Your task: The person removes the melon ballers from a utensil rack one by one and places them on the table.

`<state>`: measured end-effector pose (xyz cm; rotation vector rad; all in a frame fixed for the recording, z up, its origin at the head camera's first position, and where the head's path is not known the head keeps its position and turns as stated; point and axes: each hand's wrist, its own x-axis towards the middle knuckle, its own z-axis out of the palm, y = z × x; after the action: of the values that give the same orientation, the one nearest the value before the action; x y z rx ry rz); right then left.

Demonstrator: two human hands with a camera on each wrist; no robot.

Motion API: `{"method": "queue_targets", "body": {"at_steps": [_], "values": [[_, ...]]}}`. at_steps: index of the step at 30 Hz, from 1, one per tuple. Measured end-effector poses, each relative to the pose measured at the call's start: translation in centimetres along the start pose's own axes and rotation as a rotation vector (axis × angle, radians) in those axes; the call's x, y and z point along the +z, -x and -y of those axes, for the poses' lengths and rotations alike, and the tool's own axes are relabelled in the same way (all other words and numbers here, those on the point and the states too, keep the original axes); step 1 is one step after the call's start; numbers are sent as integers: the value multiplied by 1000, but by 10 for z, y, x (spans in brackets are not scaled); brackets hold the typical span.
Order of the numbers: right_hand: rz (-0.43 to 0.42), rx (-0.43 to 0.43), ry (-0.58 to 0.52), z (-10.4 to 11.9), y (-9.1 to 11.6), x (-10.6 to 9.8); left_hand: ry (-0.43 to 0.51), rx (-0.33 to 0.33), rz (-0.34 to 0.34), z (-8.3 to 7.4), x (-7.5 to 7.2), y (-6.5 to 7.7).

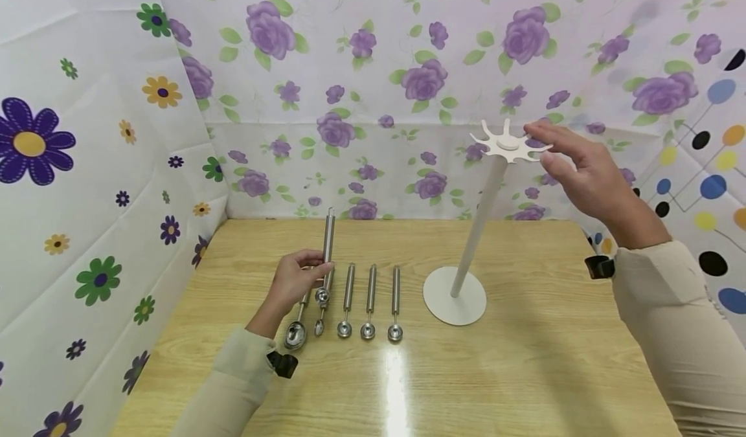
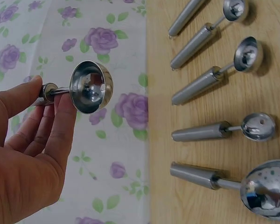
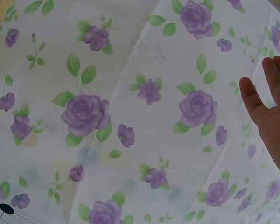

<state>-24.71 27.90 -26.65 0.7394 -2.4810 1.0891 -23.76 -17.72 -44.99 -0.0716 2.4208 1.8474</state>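
Note:
My left hand [image 1: 298, 275] pinches a steel scoop [image 1: 329, 243] by its tubular handle and holds it up over the table. Thumb and fingertips meet near the neck, and the round bowl [image 2: 91, 87] sticks out past them in the left wrist view. Below and beside it, several similar scoops [image 1: 371, 294] lie in a row, handles pointing to the back; the leftmost has the largest bowl [image 1: 295, 335]. A white stand [image 1: 480, 223] rises to the right, with a ring of curved hooks [image 1: 506, 144] on top. My right hand [image 1: 588, 171] has its fingers extended, fingertips right at the hooks.
The wooden table [image 1: 524, 346] meets a floral cloth [image 1: 384, 87] at the back. Patterned cloths hang at the left [image 1: 87, 217] and right [image 1: 699, 152]. A round white base [image 1: 440, 298] supports the stand.

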Motion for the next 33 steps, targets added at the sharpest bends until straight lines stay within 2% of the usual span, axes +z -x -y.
{"method": "queue_targets", "body": {"at_steps": [19,33], "values": [[8,33,-9,2,0,-1,-22,-92,-82,37,-30,0],[1,29,-3,2,-1,0,-120,-171,-100,66,-48,-1]]}}
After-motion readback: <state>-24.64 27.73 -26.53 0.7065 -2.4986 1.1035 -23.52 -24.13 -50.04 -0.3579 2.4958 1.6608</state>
